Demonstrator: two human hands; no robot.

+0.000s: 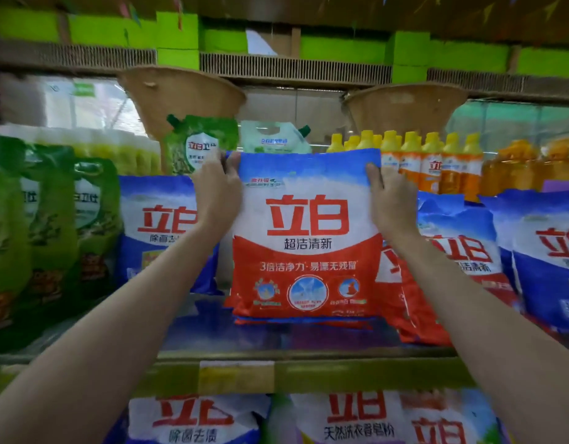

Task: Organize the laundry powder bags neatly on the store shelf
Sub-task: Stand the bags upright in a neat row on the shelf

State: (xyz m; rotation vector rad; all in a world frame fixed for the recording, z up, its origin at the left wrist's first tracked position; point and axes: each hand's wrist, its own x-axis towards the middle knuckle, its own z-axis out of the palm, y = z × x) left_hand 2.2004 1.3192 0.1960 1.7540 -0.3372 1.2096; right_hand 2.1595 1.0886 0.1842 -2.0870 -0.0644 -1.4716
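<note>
A red, white and blue laundry powder bag [307,238] stands upright at the middle of the shelf [308,354]. My left hand [217,190] grips its upper left corner and my right hand [390,200] grips its upper right corner. A blue powder bag [155,232] stands to its left. More red and blue powder bags [459,261] lean to its right, partly hidden behind my right forearm.
Green bags [52,225] fill the shelf's left end. Green refill pouches [200,142] and yellow-capped orange bottles [433,161] stand behind the powder bags. Woven baskets [180,94] hang overhead. More powder bags [356,418] lie on the shelf below, under a price label [236,376].
</note>
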